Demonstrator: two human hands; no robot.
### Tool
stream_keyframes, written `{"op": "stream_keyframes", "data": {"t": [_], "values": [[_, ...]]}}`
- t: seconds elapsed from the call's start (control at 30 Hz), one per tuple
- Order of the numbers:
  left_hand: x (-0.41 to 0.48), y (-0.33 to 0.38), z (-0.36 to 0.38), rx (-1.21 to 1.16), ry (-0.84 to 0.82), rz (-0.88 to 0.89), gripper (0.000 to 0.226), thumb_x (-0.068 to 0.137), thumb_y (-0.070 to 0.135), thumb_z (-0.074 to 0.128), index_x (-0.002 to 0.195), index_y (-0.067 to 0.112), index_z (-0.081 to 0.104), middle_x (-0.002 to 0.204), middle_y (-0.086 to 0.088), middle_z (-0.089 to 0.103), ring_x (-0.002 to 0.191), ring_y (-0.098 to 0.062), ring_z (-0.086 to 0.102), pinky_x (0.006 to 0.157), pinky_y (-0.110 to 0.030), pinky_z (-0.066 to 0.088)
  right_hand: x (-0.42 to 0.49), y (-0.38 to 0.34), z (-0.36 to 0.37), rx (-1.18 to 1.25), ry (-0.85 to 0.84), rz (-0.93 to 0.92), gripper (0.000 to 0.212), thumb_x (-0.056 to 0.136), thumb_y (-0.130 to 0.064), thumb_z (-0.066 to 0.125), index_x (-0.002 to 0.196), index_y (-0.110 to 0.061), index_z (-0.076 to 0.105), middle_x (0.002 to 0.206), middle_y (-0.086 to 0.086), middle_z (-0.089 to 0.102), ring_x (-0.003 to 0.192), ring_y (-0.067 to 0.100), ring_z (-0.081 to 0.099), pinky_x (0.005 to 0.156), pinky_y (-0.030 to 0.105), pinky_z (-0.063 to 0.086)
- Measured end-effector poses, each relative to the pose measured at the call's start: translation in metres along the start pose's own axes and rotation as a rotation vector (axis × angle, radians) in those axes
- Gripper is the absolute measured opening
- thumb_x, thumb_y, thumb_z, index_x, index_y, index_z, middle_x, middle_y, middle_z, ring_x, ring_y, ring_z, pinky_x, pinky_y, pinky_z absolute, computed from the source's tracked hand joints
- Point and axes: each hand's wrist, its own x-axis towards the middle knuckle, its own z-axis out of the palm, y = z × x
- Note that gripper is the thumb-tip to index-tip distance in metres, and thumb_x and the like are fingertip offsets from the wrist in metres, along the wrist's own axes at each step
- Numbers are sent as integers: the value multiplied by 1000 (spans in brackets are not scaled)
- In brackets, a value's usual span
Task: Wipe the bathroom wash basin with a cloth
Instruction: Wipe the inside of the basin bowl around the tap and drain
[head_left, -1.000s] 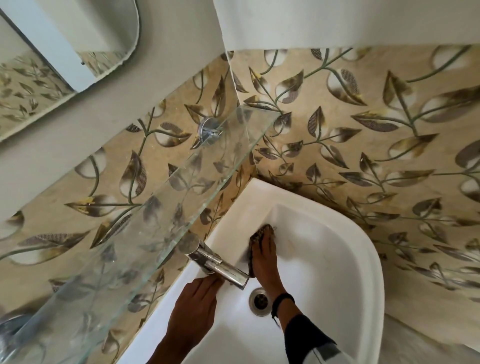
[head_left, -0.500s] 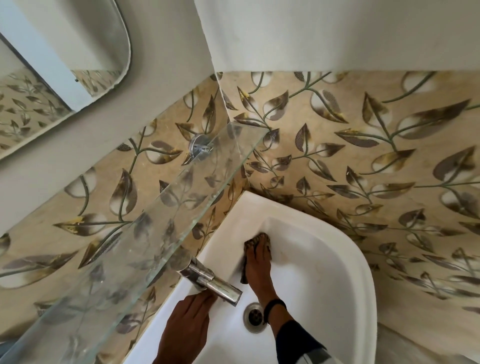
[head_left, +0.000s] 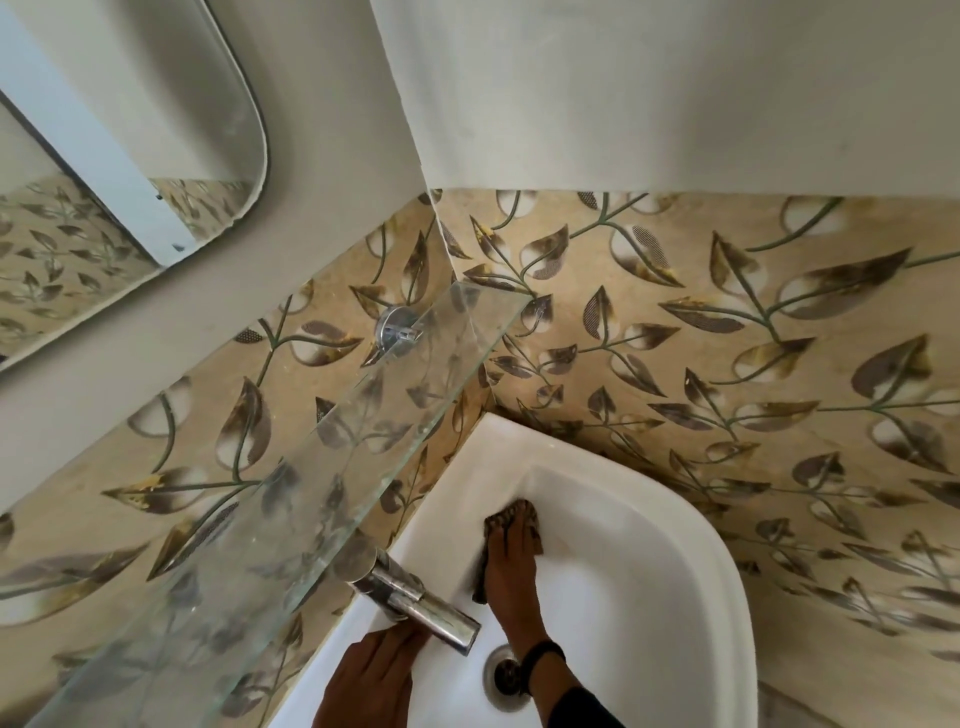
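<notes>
At the near edge, the left hand (head_left: 375, 670) lies flat on the left rim of the white corner wash basin (head_left: 649, 561), fingers straight, their tips under the chrome tap (head_left: 415, 603). To the right of it, a dark sleeve (head_left: 582, 713) and a black wristband (head_left: 541, 656) lead up over the round metal drain (head_left: 501, 675). The two hands are apart, with the tap's spout between them.

Farther in, the right hand (head_left: 511, 566) presses with straight fingers on a dark brown patterned cloth (head_left: 491, 522), flattened against the basin's inner wall near its far left corner. The cloth shows only past the fingertips and along the hand's left side. The basin's surface looks glossy white, with a faint yellowish tint just right of the hand.

A clear glass shelf (head_left: 311, 499) runs above the tap, overhanging the tap's base. A chrome bracket (head_left: 397, 327) holds it to the beige leaf-patterned tiles (head_left: 727, 364). Far left hangs a rounded mirror (head_left: 104, 182).
</notes>
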Motion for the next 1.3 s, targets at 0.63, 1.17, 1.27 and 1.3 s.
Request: {"op": "stream_keyframes", "data": {"t": [0.63, 1.17, 1.27, 1.3], "values": [[0, -1, 0, -90, 33, 18, 50, 104, 22, 22, 115, 11, 69, 107, -7, 74, 93, -18, 53, 75, -26, 41, -5, 6, 4, -603, 37, -246, 65, 37, -9, 99, 93, 11, 74, 104, 35, 68, 94, 47, 69, 74, 52, 58], [-2, 2, 1, -76, -6, 20, 39, 89, 15, 43, 106, 6, 77, 106, -7, 74, 96, -18, 53, 78, -27, 42, -5, 4, 14, -324, 66, -99, 57, 52, 1, 93, 103, 11, 71, 115, 40, 61, 103, 49, 66, 82, 49, 57], [-4, 1, 2, -90, -29, 5, 41, 83, 14, 46, 110, 6, 75, 109, -7, 73, 97, -18, 53, 79, -27, 42, -1, 3, 16, -265, 54, -73, 56, 35, 2, 97, 86, 10, 75, 99, 37, 67, 88, 48, 70, 67, 51, 59], [-5, 1, 3, -96, -38, -3, 42, 82, 14, 46, 111, 6, 75, 110, -6, 72, 97, -18, 53, 80, -26, 41, 0, 5, 17, -281, 56, -89, 55, 39, 2, 96, 90, 10, 74, 103, 38, 66, 91, 49, 69, 70, 51, 59]]}}
